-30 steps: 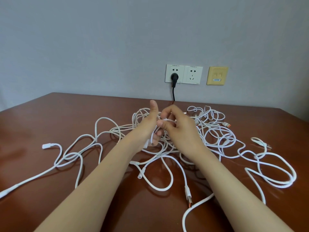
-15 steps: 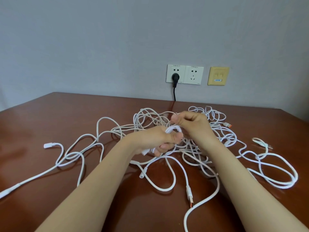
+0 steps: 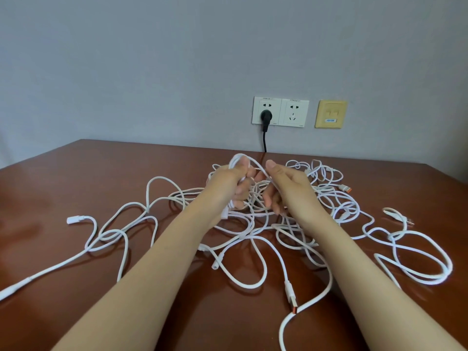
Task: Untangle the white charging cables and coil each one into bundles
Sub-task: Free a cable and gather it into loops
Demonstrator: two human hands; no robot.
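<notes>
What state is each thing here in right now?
White charging cables: tangled, spread on the brown wooden table, none coiled.
Left hand: grips a raised cable loop.
Right hand: holds the same strand.
Black plug: inserted in the left white wall socket.
Right white wall socket: unused.

Only two forearms and two hands of the person were in view. The left forearm (image 3: 157, 262) and the right forearm (image 3: 359, 262) were bare along their whole visible length, slim and smooth-looking, and each narrowed toward the wrist. The left hand (image 3: 229, 184) and the right hand (image 3: 288, 184) were bare as well, with slender fingers. The right thumb (image 3: 270, 163) had a short, rounded nail with a plain surface. The nails of the other fingers were too small to make out. The upper arms lay outside the view.
</notes>
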